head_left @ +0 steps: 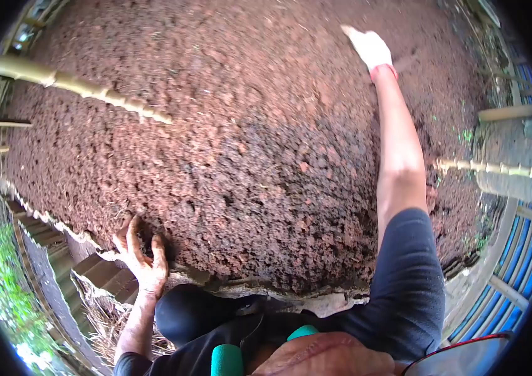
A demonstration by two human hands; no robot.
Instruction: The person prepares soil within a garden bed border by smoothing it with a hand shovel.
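Observation:
A wide bed of crumbly reddish-brown soil (266,156) lies in front of me, darker and wetter-looking toward the near middle. At its near left edge my left hand (143,257) rests bare on the soil, fingers curved and spread apart, with dirt on them. My right arm reaches far across the bed. On its end my right hand (369,49) wears a white glove with a red cuff, at or just above the far soil; blur hides its fingers and anything in them.
A pale bamboo-like stalk (84,88) juts over the bed from the left, and another stalk (485,166) from the right. Corrugated sheets (103,276) line the near left edge beside green plants (9,269). Blue slatted panels (523,257) stand at right.

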